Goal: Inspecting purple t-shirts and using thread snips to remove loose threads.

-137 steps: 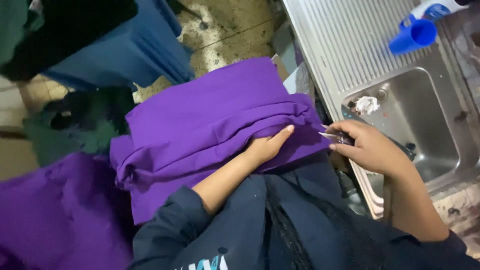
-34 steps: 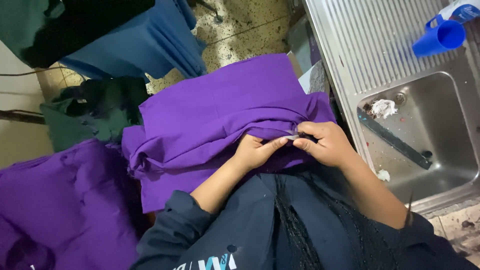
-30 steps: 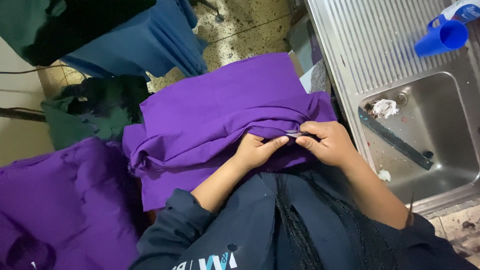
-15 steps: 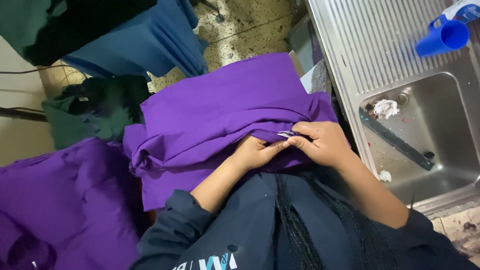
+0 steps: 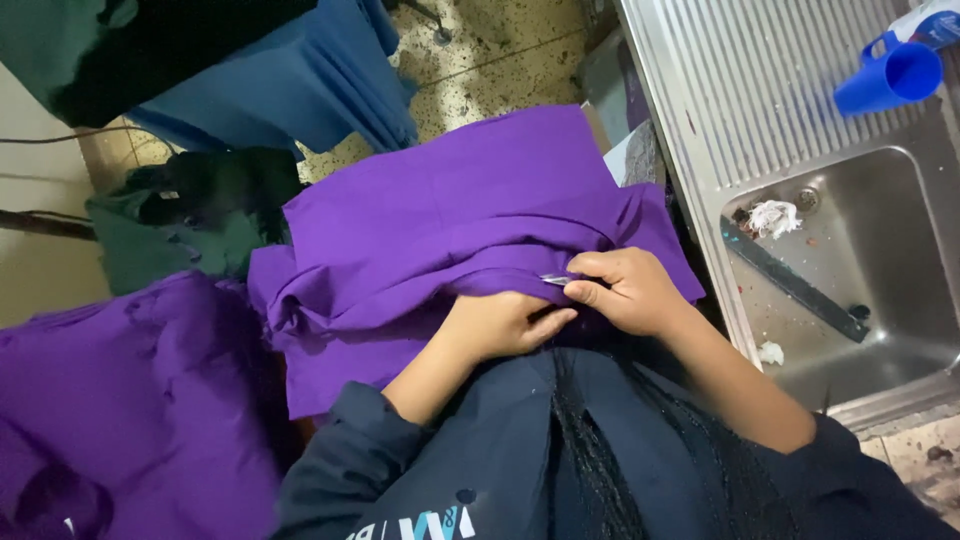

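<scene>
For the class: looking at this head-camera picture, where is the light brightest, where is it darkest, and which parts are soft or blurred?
Head view: brightest on the steel sink, whose ribbed drainboard shows a soft sheen but no harsh glare; darkest at the dark green cloth and under the purple fabric; the left hand, the right hand and the small metal tool are slightly soft; edges bend a little.

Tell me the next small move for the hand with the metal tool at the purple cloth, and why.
Probably nudge the small metal tool a little further along the fold of the purple cloth: the right hand pinches it there, while the left hand presses the cloth flat beside it.
</scene>
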